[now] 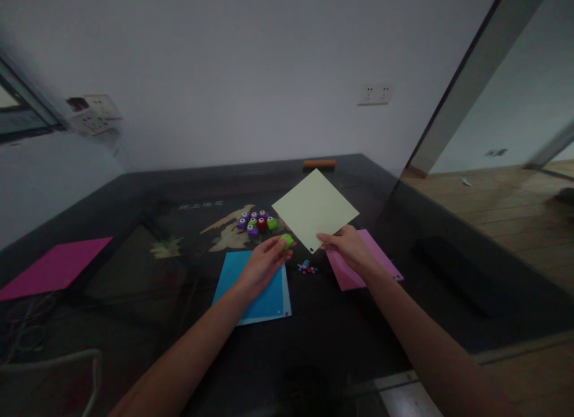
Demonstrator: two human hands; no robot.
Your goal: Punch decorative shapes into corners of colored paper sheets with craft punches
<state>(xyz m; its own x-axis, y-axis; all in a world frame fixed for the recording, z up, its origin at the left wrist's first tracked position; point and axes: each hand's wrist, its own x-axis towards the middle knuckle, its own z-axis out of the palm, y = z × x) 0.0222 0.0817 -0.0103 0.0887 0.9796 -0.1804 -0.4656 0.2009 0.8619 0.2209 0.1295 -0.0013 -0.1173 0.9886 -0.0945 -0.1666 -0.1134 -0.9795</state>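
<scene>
My left hand [263, 262] grips a small green craft punch [287, 242] between thumb and fingers. My right hand [348, 244] pinches a pale yellow sheet of paper [316, 204] near its lower corner. The sheet is raised over the table and turned like a diamond, with a small dark hole at that corner. Punch and paper are apart. Below, between the hands, lies a little pile of pink, red and blue paper cut-outs [307, 267]. Beyond my left hand stand several purple, green and red craft punches [256, 222] in a cluster.
Blue paper [255, 291] lies under my left forearm, with tiny cut shapes at one corner. Pink paper [374, 255] is beneath my right wrist. A magenta sheet [58, 264] rests at the far left. An orange-brown bar [319, 164] sits at the back of the glossy black table [332, 339].
</scene>
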